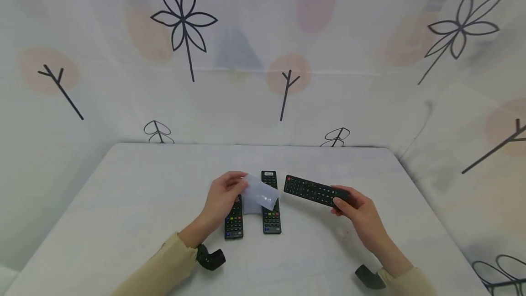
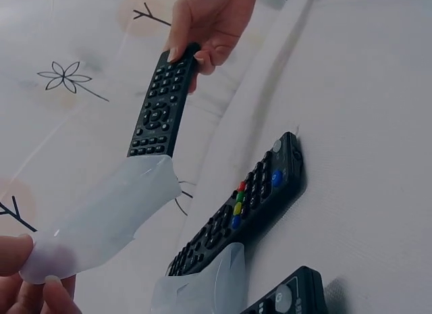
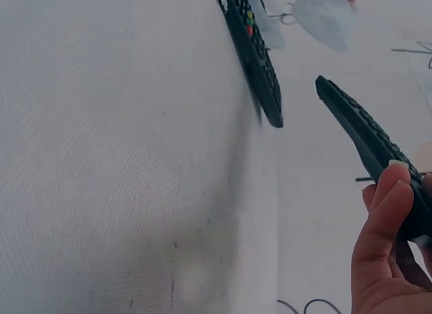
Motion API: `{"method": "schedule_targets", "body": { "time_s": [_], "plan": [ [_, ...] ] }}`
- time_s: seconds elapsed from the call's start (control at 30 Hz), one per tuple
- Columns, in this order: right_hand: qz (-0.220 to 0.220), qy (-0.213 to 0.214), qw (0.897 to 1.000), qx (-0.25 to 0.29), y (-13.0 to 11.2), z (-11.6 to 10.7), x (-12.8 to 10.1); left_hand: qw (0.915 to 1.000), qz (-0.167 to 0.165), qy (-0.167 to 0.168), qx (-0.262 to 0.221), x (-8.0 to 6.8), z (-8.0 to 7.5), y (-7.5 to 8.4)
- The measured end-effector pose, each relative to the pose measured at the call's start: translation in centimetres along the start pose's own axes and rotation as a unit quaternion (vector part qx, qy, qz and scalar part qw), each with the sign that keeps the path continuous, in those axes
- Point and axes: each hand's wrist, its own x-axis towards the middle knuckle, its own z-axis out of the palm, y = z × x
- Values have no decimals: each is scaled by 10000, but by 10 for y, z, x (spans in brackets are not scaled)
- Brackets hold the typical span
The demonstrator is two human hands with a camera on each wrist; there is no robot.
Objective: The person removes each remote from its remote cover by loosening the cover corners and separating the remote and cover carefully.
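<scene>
My left hand (image 1: 222,200) pinches one end of a translucent whitish plastic sleeve (image 1: 263,192), raised above the table. In the right hand (image 1: 363,218) is a black remote control (image 1: 314,191), gripped by one end with the thumb on top. Its free end points left toward the sleeve; in the head view a small gap lies between them. Two more black remotes lie on the table: one (image 1: 234,220) beside my left hand, partly hidden by it, another (image 1: 271,223) partly covered by the sleeve. Between these two lies a second translucent sleeve (image 1: 251,208).
The white table (image 1: 312,259) ends at a back edge against a pale cloth backdrop (image 1: 246,104) with line-drawn plants. Dark wrist-camera mounts (image 1: 211,258) sit at both wrists, low over the table.
</scene>
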Motion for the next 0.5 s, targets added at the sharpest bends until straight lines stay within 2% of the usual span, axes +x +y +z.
{"method": "schedule_targets", "body": {
  "time_s": [0.2, 0.33, 0.5],
  "plan": [
    [-99, 188, 9993, -292, 1, -4, 5, 9992, 166, -263, 246, 5, 7, 0],
    [-40, 353, 9981, -503, 0, -6, 7, 9983, 153, -428, 377, 9, 11, 0],
    [-71, 436, 9982, -414, 4, -6, 9, 9970, 50, -644, 431, 14, 15, 1]
  ]
}}
